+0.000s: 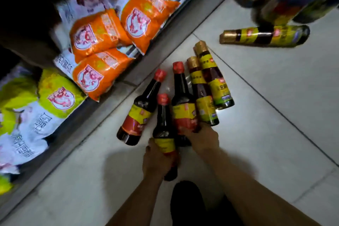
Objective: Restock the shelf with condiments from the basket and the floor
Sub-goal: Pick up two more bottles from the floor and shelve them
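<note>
Nearest, at the bottom edge, a dark shape [187, 203] is seen, a shoe or a knee; it is too dim to be told apart. Just beyond it, a dark glass bottle with a red cap [163, 130] is held by the left hand [156, 159], with the fingers wrapped round its labelled lower body. Whether it has been lifted clear of the white tiled floor [256, 134] cannot be told. Beside it, the right hand [203, 139] is laid over the base of a second red-capped dark bottle [183, 104]. The fingers are curled onto it, though their tips are lost in blur.

A third red-capped bottle [137, 112] lies on the floor just to the left. Two gold-capped amber bottles with yellow-green labels [213, 79] lie just to the right, touching each other. Farther off, a lone gold-capped bottle [266, 35] lies on its side.

These full glass bottles are judged heavy, stiff, slippery and breakable on tile, and apt to roll. They are best taken round the wide labelled body, not the narrow neck.

Along the left, the grey metal shelf [156, 51] is stocked with orange, white and yellow-green packets [102, 36]. At the top right, blurred dark bottles [271, 5] are cut off by the frame, and whether a basket holds them cannot be made out.
</note>
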The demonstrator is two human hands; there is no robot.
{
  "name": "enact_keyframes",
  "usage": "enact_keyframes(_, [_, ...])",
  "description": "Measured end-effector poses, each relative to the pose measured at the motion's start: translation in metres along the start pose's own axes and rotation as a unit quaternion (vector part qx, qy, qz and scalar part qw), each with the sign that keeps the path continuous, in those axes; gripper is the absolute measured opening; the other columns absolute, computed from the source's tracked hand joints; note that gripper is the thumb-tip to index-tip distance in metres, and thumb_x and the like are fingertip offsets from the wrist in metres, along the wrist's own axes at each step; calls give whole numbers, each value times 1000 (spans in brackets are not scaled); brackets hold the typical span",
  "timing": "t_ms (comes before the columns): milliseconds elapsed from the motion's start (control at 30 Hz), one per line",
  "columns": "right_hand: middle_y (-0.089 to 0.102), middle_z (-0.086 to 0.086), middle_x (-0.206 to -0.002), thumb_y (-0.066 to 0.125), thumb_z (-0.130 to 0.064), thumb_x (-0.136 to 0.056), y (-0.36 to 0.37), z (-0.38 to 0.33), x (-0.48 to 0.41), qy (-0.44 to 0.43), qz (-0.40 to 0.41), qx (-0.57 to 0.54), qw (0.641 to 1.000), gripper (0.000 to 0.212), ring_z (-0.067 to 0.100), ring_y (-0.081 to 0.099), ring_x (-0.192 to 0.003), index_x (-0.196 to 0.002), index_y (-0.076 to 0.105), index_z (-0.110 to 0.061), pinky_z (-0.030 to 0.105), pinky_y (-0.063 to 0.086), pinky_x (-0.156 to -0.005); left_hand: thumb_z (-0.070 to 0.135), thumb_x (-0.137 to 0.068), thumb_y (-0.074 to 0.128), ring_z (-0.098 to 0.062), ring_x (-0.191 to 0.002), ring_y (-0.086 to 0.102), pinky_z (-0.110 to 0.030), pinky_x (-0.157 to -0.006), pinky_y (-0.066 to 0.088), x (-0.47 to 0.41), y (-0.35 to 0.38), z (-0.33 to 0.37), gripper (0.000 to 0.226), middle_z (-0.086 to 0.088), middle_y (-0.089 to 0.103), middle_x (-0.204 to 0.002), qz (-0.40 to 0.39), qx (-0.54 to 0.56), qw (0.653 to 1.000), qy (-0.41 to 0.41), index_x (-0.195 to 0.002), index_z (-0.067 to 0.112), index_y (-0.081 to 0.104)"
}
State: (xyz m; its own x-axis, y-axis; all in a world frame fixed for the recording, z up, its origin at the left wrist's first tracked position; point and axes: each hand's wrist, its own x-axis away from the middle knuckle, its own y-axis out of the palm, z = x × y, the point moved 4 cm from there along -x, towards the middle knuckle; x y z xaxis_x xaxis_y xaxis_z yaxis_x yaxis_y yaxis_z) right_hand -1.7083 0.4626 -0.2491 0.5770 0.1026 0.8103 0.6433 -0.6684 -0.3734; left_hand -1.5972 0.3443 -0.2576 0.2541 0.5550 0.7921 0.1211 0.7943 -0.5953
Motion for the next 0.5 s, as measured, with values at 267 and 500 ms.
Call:
enact_keyframes(267, [60, 7, -107, 77, -43, -66, 21, 2, -11, 20, 43, -30, 998, 63, 27, 58, -99, -114, 54, -9, 27, 40, -72, 39, -62, 76, -27, -87, 62, -24, -66, 42, 1, -1, -7, 53, -6, 64, -96, 14, 128, 991, -24, -104, 17, 52])
enact_keyframes(500, [64, -1, -77, 77, -10, -70, -12, -4, 63, -1, -81, -217, 973, 41, 0, 63, -57, -105, 56, -12, 15, 48, -47, 38, -37, 76, -12, -73, 66, -20, -61, 48, 55, -68, -10, 54, 6, 68, -81, -58, 252, 965, 37, -86, 31, 55])
